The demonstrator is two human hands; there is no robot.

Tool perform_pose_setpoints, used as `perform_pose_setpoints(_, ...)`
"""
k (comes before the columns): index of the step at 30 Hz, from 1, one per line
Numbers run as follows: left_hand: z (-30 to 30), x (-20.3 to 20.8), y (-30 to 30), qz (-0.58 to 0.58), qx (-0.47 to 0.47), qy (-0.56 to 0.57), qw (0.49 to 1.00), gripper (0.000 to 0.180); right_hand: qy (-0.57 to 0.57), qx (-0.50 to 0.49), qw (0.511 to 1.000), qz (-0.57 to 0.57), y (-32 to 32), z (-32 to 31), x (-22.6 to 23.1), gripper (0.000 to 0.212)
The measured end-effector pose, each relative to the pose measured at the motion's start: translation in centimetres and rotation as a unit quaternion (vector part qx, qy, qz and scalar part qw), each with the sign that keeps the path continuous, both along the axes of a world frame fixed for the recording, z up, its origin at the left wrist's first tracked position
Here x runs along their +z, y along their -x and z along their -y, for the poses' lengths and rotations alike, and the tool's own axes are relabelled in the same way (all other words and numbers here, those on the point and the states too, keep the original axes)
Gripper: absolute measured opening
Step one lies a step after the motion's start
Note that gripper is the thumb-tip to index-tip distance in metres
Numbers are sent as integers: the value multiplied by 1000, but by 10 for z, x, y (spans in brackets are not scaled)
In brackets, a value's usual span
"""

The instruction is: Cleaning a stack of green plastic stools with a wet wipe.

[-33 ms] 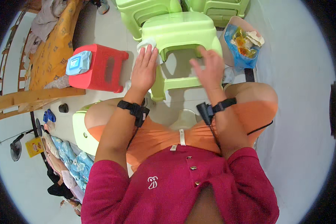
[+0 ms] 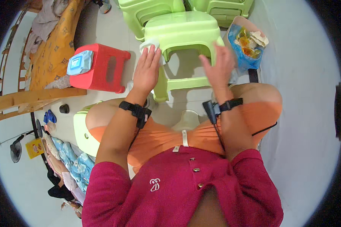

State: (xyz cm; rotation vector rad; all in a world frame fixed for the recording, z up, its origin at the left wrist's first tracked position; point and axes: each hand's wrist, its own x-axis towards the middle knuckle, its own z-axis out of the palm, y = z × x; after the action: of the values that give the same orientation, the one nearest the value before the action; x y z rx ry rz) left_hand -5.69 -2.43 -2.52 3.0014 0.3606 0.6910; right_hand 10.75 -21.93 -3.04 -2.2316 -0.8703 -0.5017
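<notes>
A light green plastic stool (image 2: 180,28) is in front of me, its open frame facing me. My left hand (image 2: 147,72) lies along its left side, fingers straight and close together. Under those fingertips a crumpled white wipe (image 2: 150,43) is pressed against the stool's edge; the palm hides the rest of it. At the stool's right leg is my right hand (image 2: 219,70), thumb and fingers apart and slightly blurred. Nothing shows in it, and I cannot tell whether it touches the leg.
Left of the stool, a red stool (image 2: 98,72) carries a blue-and-white wipes pack (image 2: 80,63). More green stools (image 2: 151,15) stand behind. A bin (image 2: 248,24) with a blue bag of rubbish is by the right wall. A wooden bed frame (image 2: 38,99) is at far left.
My right hand has moved a little to the right, toward the stool's right leg. My left hand and the wipe have stayed in place.
</notes>
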Motion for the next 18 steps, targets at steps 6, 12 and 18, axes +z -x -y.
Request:
perform_pose_setpoints(6, 2, 6, 27, -101, -46, -124, 986, 46, -68, -24, 960, -269, -32, 15, -30, 91)
perform_pose_setpoints(12, 22, -12, 43, -170, -72, 16, 983, 30, -102, 17, 926, -362, -36, 0, -22, 89)
perform_pose_setpoints(18, 51, -28, 8, -134, -107, 69, 983, 26, -66, -21, 937, -342, -33, -4, -12, 78)
